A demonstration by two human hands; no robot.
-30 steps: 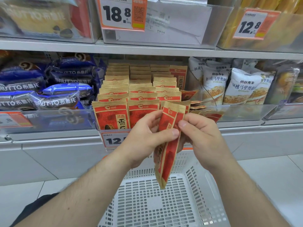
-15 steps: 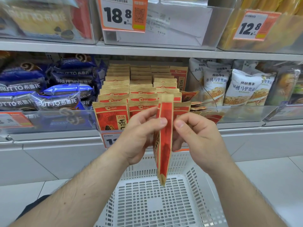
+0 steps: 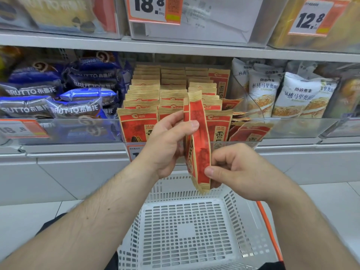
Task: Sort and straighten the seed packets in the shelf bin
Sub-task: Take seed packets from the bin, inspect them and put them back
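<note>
— Where were your hands just then?

— My left hand (image 3: 167, 145) gripped the upper part of a small stack of seed packets (image 3: 197, 141), thumb across the front and fingers curled behind. My right hand (image 3: 233, 170) pinched the stack's lower edge between thumb and curled fingers. I held it edge-on and upright in front of the shelf bin (image 3: 292, 129), above the white basket (image 3: 187, 230).

— How many packets in the stack?

— At least two; more than that I couldn't tell from that angle.

— And which step was that?

— I'd call it squaring the handful, getting the edges flush. The rows in the bin (image 3: 171, 88) stood neatly at left and middle, but several loose packets (image 3: 247, 127) lay tipped over at the right front corner.

— So what did the next move call for?

— Turning the stack face-forward and sliding it upright into a front row without knocking the neighbours, then probably standing up those fallen ones.
</note>
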